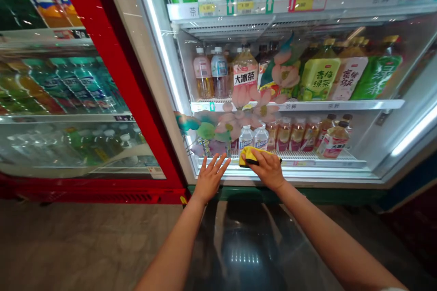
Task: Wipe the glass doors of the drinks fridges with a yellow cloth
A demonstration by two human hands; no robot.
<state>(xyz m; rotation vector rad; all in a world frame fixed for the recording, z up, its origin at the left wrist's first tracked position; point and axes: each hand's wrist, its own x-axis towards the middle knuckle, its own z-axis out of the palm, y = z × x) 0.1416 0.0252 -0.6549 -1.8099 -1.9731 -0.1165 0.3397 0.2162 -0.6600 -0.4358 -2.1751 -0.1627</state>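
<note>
Glass-fronted fridge holding bottles, yellow cloth in right hand

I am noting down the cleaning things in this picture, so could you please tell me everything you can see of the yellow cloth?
The cloth looks like soft fabric, bright yellow with black parts at its lower side and right end. It is bunched up in the right hand, whose fingers cover much of it, so its full shape is hidden. It lies against the glass door, low down, in front of the bottom shelf's bottles. The left hand does not touch it.
</note>
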